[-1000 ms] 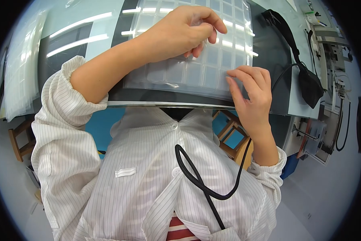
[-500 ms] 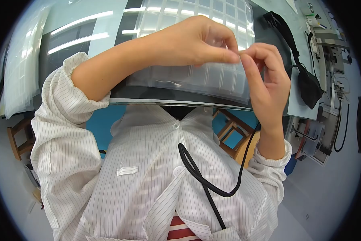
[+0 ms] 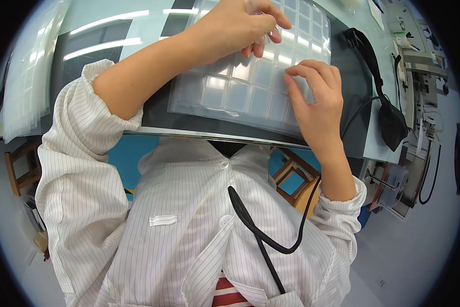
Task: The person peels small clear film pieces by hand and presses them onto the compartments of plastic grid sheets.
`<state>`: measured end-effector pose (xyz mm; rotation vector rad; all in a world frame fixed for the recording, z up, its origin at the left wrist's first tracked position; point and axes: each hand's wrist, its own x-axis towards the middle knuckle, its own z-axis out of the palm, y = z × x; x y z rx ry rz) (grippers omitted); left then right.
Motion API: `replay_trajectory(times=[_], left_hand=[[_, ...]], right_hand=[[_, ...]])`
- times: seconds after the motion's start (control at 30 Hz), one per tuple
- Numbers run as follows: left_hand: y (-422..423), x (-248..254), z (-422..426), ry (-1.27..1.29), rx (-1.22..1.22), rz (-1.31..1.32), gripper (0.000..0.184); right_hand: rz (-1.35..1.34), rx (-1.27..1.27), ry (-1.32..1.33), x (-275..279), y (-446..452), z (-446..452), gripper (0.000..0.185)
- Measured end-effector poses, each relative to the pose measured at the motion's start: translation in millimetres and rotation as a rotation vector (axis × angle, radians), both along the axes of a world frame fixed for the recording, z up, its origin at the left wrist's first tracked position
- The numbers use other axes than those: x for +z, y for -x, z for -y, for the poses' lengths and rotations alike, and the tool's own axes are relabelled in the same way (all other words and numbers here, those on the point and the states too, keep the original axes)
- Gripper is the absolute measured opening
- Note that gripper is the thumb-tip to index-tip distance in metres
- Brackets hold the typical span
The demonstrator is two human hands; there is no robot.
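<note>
A clear plastic sheet with a grid of square pockets (image 3: 232, 97) lies on the dark table surface under both hands. My left hand (image 3: 243, 25) is above its far part, fingers bent inward, with a shiny transparent bit showing among them that I cannot identify. Lower and to the right, my right hand (image 3: 319, 97) is over the sheet's right part. Its thumb and index fingertips are close together in a pinch, and whatever may be between them is too small to make out. The two hands are apart.
A stack of clear plastic sheets (image 3: 30, 77) stands at the left of the table. A black strap with a pouch (image 3: 392, 120) lies at the right edge. A black cable (image 3: 291, 249) hangs before my striped coat. Wooden stools (image 3: 23, 169) are below the table edge.
My hands were together at the fingertips and have separated. The left moved up and slightly left, the right moved left and slightly down. More of the pocketed sheet shows between them.
</note>
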<state>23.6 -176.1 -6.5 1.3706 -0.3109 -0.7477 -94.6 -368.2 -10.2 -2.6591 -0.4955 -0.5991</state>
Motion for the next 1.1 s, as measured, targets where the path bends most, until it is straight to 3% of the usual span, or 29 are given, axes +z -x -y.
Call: replay_trajectory(times=[0.33,0.4,0.43,0.5,0.53,0.63,0.7,0.8,1.1], left_hand=[[-1,2,1,-0.033,-0.145,0.033,0.022],[6,8,0,0.020,-0.209,0.354,0.021],[7,3,1,0.020,-0.208,0.354,0.021],[11,-13,5,-0.034,-0.237,0.535,0.055],[12,-17,7,-0.034,-0.240,0.533,0.055],[12,-15,11,0.075,-0.263,0.427,0.059],[9,-7,8,0.060,-0.168,0.072,0.020],[11,-4,10,0.018,-0.109,0.042,0.018],[3,-13,10,0.183,-0.105,-0.097,0.013]], right_hand=[[0.022,-0.019,0.025,-2,-2,2,0.015],[0.052,0.034,-0.002,4,-1,3,0.013],[0.052,0.035,-0.001,10,-1,4,0.013],[-0.043,0.014,-0.263,23,3,5,0.010],[-0.044,0.010,-0.264,22,5,3,0.010],[-0.047,-0.065,-0.293,22,11,-2,0.011],[-0.170,-0.073,-0.204,17,24,-3,0.015],[-0.118,0.028,-0.035,3,36,-3,0.019],[-0.088,0.026,-0.016,2,37,-4,0.020]])
